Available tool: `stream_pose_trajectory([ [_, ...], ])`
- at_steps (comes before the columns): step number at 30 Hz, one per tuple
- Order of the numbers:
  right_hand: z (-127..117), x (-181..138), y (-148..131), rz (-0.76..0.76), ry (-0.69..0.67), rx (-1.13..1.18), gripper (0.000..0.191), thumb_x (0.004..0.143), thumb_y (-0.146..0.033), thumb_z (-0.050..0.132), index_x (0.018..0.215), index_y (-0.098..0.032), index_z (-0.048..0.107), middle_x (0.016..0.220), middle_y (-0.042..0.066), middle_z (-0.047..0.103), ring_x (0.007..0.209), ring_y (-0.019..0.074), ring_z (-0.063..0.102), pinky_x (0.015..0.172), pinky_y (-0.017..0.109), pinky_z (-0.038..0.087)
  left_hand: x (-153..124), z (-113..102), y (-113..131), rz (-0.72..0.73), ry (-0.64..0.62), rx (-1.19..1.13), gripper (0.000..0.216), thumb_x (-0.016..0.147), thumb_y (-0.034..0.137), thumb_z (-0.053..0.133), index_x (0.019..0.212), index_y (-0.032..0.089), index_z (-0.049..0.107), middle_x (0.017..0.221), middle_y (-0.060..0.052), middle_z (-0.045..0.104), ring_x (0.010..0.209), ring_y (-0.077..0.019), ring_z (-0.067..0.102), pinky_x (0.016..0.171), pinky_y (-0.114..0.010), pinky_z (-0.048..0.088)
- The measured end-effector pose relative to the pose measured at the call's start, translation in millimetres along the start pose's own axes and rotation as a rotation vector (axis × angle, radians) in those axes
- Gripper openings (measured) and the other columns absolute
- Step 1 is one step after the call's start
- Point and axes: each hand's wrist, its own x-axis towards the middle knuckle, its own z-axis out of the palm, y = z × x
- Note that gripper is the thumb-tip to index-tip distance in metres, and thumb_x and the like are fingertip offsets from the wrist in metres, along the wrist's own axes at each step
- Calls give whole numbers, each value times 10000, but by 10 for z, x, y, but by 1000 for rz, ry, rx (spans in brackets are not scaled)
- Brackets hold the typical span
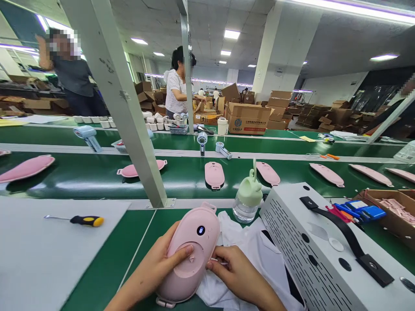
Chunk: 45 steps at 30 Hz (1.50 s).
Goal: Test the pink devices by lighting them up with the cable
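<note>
Pink hand-warmer unit sits on white cloth at near worktop edge, display lit. Left hand grip closed round its side; right hand pinches small white part at its edge. Looks mid-check; not yet on conveyor with other pink units.

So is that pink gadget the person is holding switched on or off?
On. The pink device, held in the left hand with the right hand at its side, shows a small lit display on its dark round window; the digits are unreadable.
</note>
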Motion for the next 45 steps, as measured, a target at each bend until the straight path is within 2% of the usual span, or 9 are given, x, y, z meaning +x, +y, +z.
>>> stream_pose_trajectory([
  [10, 29, -5, -132, -68, 79, 40, 193, 864, -252, 541, 782, -150, 683, 648, -13, 619, 590, 105, 510, 543, 190, 336, -49, -41, -40, 28, 124, -84, 589, 727, 506, 621, 1232, 226, 503, 1190, -75, 597, 1075, -286, 566, 855, -310, 507],
  [16, -59, -67, -105, -89, 105, -3, 211, 844, -275, 552, 728, -147, 673, 570, -24, 558, 529, 99, 474, 499, 196, 323, -104, -11, 27, 20, 140, -114, 582, 684, 500, 668, 1173, 213, 537, 1118, -67, 625, 971, -242, 600, 797, -264, 518],
  [18, -124, -81, -75, -66, 196, 47, 242, 831, -303, 560, 663, -148, 638, 558, -19, 547, 536, 110, 482, 499, 204, 334, -118, -104, 52, -4, 296, -247, 579, 608, 494, 736, 1080, 196, 585, 980, -47, 662, 861, -214, 615, 693, -226, 531],
  [20, -166, -77, -52, -45, 313, 140, 266, 825, -333, 567, 634, -154, 610, 568, -10, 555, 559, 123, 497, 516, 213, 358, -126, -229, 65, -3, 553, -408, 609, 547, 506, 776, 1050, 220, 585, 854, 19, 653, 736, -145, 592, 598, -162, 511],
  [22, -155, -57, -50, -53, 326, 243, 248, 840, -342, 557, 700, -154, 638, 654, 15, 614, 635, 141, 542, 576, 222, 400, -120, -314, 67, 10, 692, -505, 654, 540, 526, 776, 1093, 261, 553, 809, 66, 627, 701, -104, 564, 570, -115, 485],
  [25, -63, -15, -88, -91, 189, 280, 247, 881, -341, 514, 877, -163, 686, 780, 41, 657, 721, 149, 573, 643, 229, 424, -86, -276, 50, -42, 461, -486, 687, 564, 528, 758, 1142, 237, 528, 894, 14, 654, 805, -165, 601, 583, -147, 499],
  [28, 0, 2, -133, -78, 97, 263, 284, 895, -358, 496, 932, -158, 695, 592, -7, 572, 561, 118, 507, 547, 214, 389, -49, -129, 27, -66, 257, -418, 668, 632, 548, 701, 1179, 221, 501, 1041, -44, 649, 906, -223, 608, 623, -196, 520],
  [41, -40, -7, -103, -68, 76, 129, 231, 877, -253, 516, 775, -158, 700, 505, -40, 514, 494, 99, 467, 535, 204, 364, -15, -6, -25, -36, 118, -277, 565, 729, 534, 613, 1175, 217, 475, 1067, -54, 638, 888, -211, 608, 669, -224, 503],
  [45, -53, -25, -120, -41, 68, 127, 190, 864, -191, 520, 1014, -178, 637, 586, -22, 647, 578, 137, 588, 616, 223, 415, -12, -5, -94, 11, 95, -120, 546, 779, 532, 554, 1210, 217, 438, 1177, -58, 574, 975, -210, 572, 762, -225, 469],
])
